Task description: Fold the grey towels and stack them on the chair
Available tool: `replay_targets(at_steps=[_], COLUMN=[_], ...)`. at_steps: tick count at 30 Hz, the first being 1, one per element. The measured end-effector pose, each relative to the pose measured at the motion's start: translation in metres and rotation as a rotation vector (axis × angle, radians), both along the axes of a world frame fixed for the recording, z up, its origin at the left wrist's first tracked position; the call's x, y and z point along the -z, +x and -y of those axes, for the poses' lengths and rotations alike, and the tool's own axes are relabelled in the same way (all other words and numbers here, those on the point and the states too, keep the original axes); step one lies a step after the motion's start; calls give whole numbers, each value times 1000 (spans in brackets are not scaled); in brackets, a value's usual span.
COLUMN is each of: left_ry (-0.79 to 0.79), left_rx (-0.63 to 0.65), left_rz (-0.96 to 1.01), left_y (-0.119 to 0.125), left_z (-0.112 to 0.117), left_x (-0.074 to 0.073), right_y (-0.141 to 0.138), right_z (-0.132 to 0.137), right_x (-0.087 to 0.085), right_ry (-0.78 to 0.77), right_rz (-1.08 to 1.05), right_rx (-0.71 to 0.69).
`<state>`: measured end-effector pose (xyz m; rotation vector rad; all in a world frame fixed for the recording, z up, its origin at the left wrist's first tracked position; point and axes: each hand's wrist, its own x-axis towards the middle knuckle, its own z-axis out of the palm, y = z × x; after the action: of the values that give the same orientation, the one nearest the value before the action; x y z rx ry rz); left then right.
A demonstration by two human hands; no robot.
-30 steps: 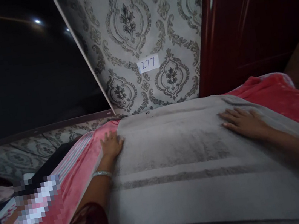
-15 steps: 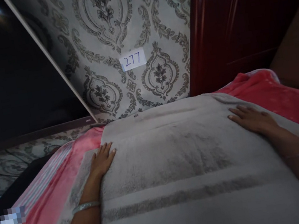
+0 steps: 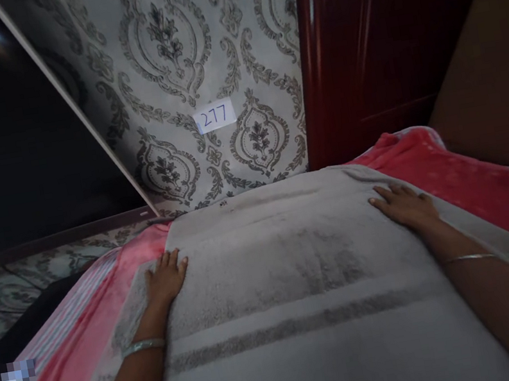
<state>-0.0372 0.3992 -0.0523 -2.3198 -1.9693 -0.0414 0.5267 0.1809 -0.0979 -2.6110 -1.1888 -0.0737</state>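
Two flat, spread hands, left hand [image 3: 166,278] and right hand [image 3: 403,206], pressing a fuzzy grey towel [image 3: 295,288], plush pink blanket [image 3: 477,179] beneath, patterned wallpaper [image 3: 175,67] far.

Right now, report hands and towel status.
Left hand flat on grey towel, near left edge. Right hand flat, right edge. Towel spread over pink blanket. Striped cloth farther left.
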Motion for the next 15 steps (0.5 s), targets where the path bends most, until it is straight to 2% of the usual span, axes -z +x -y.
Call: replay_targets(at_steps=[3, 4, 6, 8, 10, 11, 13, 14, 15], left_ry=[97, 135, 162, 86, 1, -35, -101, -130, -151], left_rx=[6, 54, 270, 593, 868, 957, 1037, 1038, 1020], left_rz=[-37, -28, 25, 91, 123, 124, 107, 90, 73], left_y=[14, 23, 47, 75, 103, 114, 128, 131, 132], left_z=[10, 15, 31, 52, 72, 79, 83, 80, 72], left_x=[-13, -17, -24, -25, -20, -16, -7, -3, 0], right_y=[-6, -11, -31, -65, -110, -131, -163, -169, -168], right_z=[2, 2, 0, -4, -10, -14, -24, -31, -38], right_x=[-8, -13, -22, -28, -28, -26, -21, -19, -17], right_ry=[65, 81, 118, 165, 157, 116, 27, -3, -30], right_rz=[74, 104, 153, 162, 107, 77, 40, 33, 32], right_rx=[11, 21, -27, -230, -579, -768, -1066, -1132, -1138])
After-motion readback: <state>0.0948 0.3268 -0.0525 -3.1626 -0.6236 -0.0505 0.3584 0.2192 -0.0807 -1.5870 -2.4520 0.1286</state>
